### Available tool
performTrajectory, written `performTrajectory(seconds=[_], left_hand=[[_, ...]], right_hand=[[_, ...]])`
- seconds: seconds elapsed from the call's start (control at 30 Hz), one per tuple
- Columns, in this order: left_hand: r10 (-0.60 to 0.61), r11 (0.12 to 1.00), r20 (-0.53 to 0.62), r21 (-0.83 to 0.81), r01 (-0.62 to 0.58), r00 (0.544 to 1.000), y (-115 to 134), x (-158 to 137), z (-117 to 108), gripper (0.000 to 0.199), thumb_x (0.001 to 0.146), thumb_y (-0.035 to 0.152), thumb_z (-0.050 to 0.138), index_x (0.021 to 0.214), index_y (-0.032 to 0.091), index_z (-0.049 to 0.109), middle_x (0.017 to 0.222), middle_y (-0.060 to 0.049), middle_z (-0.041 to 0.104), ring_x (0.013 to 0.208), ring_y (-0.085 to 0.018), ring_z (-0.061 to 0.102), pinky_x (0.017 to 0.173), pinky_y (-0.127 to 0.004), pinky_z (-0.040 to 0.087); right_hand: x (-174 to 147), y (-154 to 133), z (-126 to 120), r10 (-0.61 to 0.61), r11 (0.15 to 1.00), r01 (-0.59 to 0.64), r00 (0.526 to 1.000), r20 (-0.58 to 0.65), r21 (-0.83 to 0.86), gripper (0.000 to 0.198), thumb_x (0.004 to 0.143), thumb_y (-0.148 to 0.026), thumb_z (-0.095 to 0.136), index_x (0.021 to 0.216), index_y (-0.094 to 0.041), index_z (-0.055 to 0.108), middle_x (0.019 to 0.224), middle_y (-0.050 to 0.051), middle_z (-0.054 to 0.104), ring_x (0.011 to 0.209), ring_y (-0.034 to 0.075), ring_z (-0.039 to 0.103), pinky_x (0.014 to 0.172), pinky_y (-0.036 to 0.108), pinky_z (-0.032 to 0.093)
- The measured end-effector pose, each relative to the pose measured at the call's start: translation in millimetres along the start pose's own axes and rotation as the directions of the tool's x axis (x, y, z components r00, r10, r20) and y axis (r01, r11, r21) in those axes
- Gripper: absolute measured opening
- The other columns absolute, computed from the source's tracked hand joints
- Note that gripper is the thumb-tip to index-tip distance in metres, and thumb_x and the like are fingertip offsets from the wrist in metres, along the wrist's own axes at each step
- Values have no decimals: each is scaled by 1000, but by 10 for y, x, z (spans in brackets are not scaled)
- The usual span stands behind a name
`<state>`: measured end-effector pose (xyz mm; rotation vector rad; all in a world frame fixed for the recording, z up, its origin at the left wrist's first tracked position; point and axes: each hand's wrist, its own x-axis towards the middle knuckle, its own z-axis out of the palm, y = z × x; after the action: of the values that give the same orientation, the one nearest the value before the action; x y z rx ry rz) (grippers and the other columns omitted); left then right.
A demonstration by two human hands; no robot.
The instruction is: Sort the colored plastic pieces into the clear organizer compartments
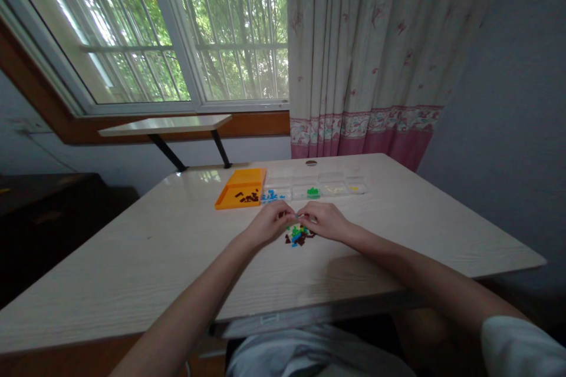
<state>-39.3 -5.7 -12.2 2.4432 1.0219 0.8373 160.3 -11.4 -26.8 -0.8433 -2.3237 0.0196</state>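
Observation:
My left hand (275, 219) and my right hand (324, 219) meet fingertip to fingertip above the table. Both are closed in a pinch at what looks like a small bluish building brick (296, 216), mostly covered by the fingers. Just below them lies a loose pile of small building bricks (298, 240) in brown, blue, green and yellow. Beyond my left hand, an open orange box (221, 201) holds brown bricks (250, 196). Clear plastic boxes (294, 192) stand in a row to its right, with blue bricks (273, 195), green bricks (313, 192) and yellowish pieces (335, 189) inside.
The pale wooden table (177, 271) has its near edge at my lap. A raised shelf (168, 124) on black legs stands at the back left. Behind the table are a barred window (239, 23) and a patterned curtain (354, 59). A round cable hole (311, 162) is near the back edge.

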Motion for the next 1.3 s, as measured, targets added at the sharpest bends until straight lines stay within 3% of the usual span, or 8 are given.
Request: performTrajectory(seconds=[0.2,0.5,0.83,1.03,1.2,1.3], left_hand=[[-12,1000,27,-10,12,1000,25,2,26,21,82,26,48,77,13,63,73,-4,60,70,-13,52,65,-23,39],[7,999,-44,-48,-9,999,52,2,23,13,75,25,58,77,14,64,73,-3,59,70,-12,52,66,-23,40],[2,1000,-99,12,-1,995,86,7,18,14,78,26,54,77,15,63,72,-3,59,68,-11,51,62,-23,39],[-16,995,-324,91,47,946,1,-25,-131,16,79,28,52,80,15,61,73,-3,58,64,-11,49,60,-22,39],[-2,984,-484,155,88,875,-48,-56,-277,18,81,30,51,82,16,61,71,-1,57,58,-9,47,57,-21,38],[0,980,-539,168,107,843,-35,-64,-307,17,81,30,51,81,15,61,69,-1,55,57,-9,46,56,-20,37]], right_hand=[[-1,21,-31,-13,1000,13,1000,-27,5,14,81,-26,53,88,-19,61,77,2,63,70,11,57,63,20,40],[6,7,-37,22,999,-19,997,-80,32,11,80,-25,52,84,-19,60,74,1,61,66,11,55,60,20,39],[31,18,-90,36,997,-32,998,-48,77,12,80,-24,52,85,-18,61,77,2,61,70,11,55,64,21,40],[19,183,-312,116,988,-129,984,136,84,12,76,-21,54,77,-17,65,66,0,59,60,10,51,56,20,36],[-45,304,-346,131,942,-243,902,412,231,15,71,-29,60,72,-15,65,57,-2,56,51,8,48,48,18,33],[-54,306,-306,88,919,-258,870,486,296,14,69,-27,61,74,-14,65,58,-2,55,53,8,47,48,17,34]])
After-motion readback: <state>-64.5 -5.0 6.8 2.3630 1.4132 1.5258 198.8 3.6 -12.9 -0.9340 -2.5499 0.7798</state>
